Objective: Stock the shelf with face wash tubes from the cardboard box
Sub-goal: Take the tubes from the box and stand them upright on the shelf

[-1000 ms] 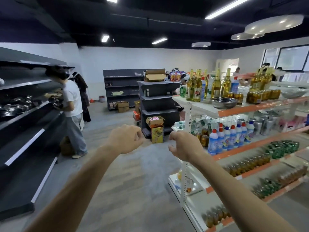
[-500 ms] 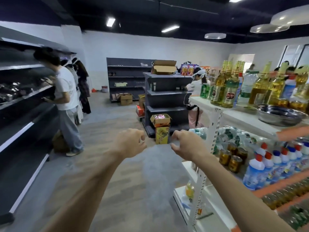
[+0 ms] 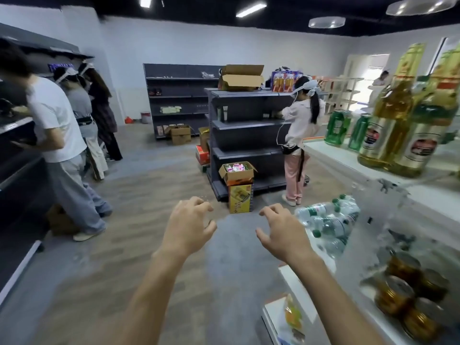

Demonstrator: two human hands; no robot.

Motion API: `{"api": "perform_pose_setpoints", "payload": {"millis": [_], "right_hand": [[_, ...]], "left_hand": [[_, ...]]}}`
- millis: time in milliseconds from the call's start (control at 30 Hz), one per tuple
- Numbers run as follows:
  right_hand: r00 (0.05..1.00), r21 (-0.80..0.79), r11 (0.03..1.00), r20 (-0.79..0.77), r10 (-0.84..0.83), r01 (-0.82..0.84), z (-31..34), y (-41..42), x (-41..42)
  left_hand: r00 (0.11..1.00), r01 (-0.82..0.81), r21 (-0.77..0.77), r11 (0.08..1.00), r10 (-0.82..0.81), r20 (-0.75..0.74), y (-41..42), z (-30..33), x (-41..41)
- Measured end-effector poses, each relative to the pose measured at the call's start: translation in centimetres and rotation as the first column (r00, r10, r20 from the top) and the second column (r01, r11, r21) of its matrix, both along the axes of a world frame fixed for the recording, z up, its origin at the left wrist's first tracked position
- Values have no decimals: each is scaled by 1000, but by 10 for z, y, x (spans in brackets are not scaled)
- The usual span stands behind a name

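Observation:
My left hand (image 3: 189,226) and my right hand (image 3: 281,231) are stretched out in front of me over the floor, fingers spread and curled, holding nothing. Ahead, an open cardboard box (image 3: 237,171) with pink and white packets sits on a yellow carton (image 3: 240,197) at the foot of a dark grey shelf unit (image 3: 244,125). A few tubes (image 3: 222,114) stand on that unit's upper shelf. Another open cardboard box (image 3: 241,78) rests on top of the unit.
A white shelf (image 3: 373,175) with bottles, cans, jars and water bottles runs close along my right. Dark shelving (image 3: 15,195) lines the left, where three people (image 3: 57,135) stand. A person in pink (image 3: 300,140) stands at the grey unit. Boxes (image 3: 180,134) lie by the back shelf.
The view has moved forward along the aisle and past the white shelf's end. Both hands have gone from loose fists to spread fingers.

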State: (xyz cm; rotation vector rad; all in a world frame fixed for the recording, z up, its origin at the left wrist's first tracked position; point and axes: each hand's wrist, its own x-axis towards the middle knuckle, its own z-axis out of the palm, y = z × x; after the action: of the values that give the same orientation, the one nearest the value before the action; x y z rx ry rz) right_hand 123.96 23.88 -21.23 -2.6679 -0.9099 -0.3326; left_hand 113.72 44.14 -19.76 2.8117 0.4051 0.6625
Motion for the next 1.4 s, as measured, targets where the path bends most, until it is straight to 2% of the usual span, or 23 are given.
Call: {"api": "perform_pose_setpoints", "payload": {"millis": [133, 267, 400, 600, 867, 1100, 1233, 1400], "right_hand": [[997, 19, 1000, -74, 10, -9, -15, 33, 100], [996, 9, 998, -66, 55, -54, -10, 83, 199], [990, -9, 994, -91, 111, -113, -15, 138, 275], [987, -56, 991, -115, 112, -119, -44, 225, 386], [993, -81, 997, -118, 8, -18, -46, 342, 552], [985, -82, 990, -123, -121, 112, -45, 388, 686], [983, -80, 990, -133, -127, 117, -61, 416, 773], [991, -68, 997, -129, -48, 40, -80, 460, 895]], "left_hand": [[999, -4, -9, 1000, 3, -54, 32, -5, 97], [997, -58, -48, 997, 56, -50, 70, -7, 181], [991, -114, -91, 989, 107, -77, 113, -22, 245], [985, -136, -150, 979, 118, -124, 197, -51, 361], [977, -23, -186, 982, -17, -212, 325, -64, 541], [947, 158, -178, 971, -200, -251, 383, -59, 708], [946, 162, -167, 973, -202, -256, 416, -73, 792], [951, 100, -148, 984, -138, -276, 457, -86, 904]]}}
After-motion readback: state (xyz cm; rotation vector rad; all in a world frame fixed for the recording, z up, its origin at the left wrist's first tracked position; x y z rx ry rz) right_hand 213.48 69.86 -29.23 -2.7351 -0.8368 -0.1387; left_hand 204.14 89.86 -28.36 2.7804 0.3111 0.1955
